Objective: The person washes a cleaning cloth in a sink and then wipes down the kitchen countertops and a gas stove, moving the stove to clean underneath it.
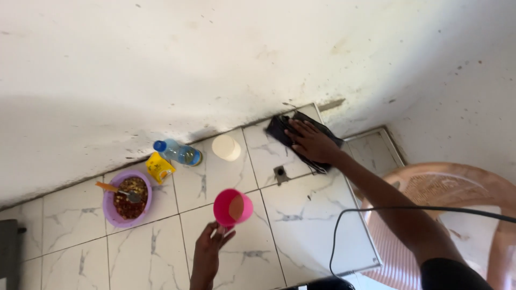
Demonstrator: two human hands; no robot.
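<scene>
I see my left hand [208,248] with its fingers [221,232] closed on the base of a bright pink plastic cup [232,207], tipped so its mouth faces me, above the white marbled tile floor [301,215]. Further right, my right hand [312,140] presses flat, fingers spread, on a crumpled black cloth [279,128] by the wall

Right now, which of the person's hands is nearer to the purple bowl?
Left. The left hand, holding a pink cup, is just right of the purple bowl; the right hand presses a dark cloth much farther off.
</scene>
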